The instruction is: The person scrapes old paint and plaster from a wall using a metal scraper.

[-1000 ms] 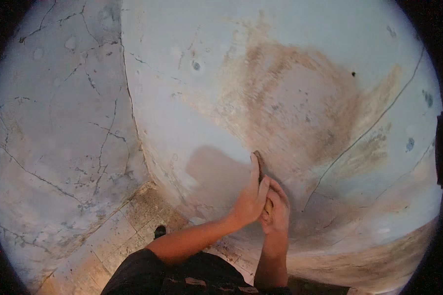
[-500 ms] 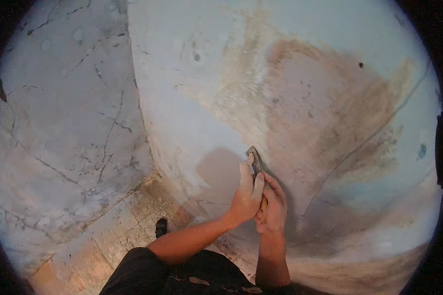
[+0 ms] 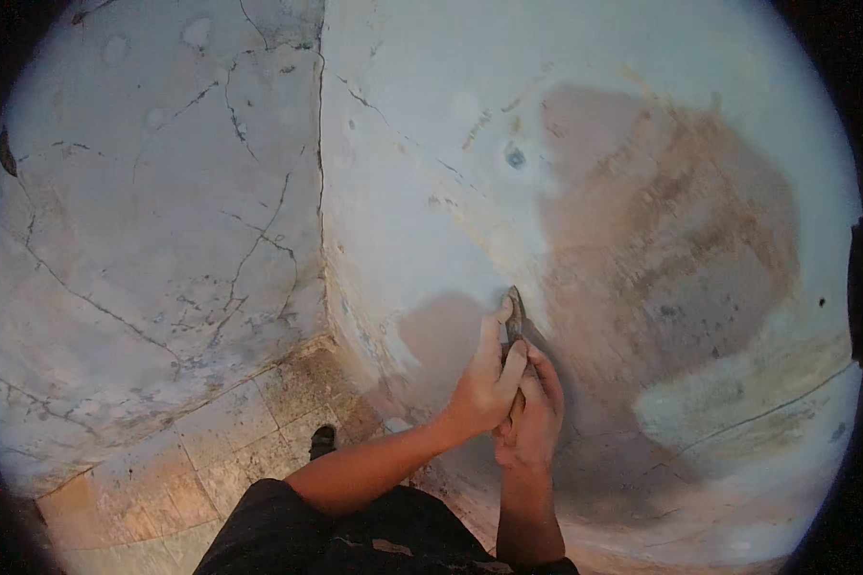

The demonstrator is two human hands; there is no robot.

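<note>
Cracked, pale-painted walls meet in an inner corner that serves as the landmark for everything else. Left of the corner, the left wall is laced with long hairline cracks and a few chipped spots, and nothing there shows bare plaster. Right of the corner, the right wall keeps its pale coat for a stretch, then gives way to a large brownish bare patch where the paint is gone.

Both hands work at the near edge of that patch, a little right of the corner and low on the wall. The left hand is clenched around the handle of a scraper, its forefinger stretched up beside the blade, which lies against the wall just where pale paint borders the bare area. The right hand sits directly under and against the left, also closed on the tool's lower part; how much of the handle it grips is hidden by the fingers.

Judging by the surface, a good share of the right wall has been stripped, while the band between the corner and the blade, a pale island low in the patch, and the whole left wall remain coated. Below the corner, a tiled floor shows, with a dark shoe tip on it.
</note>
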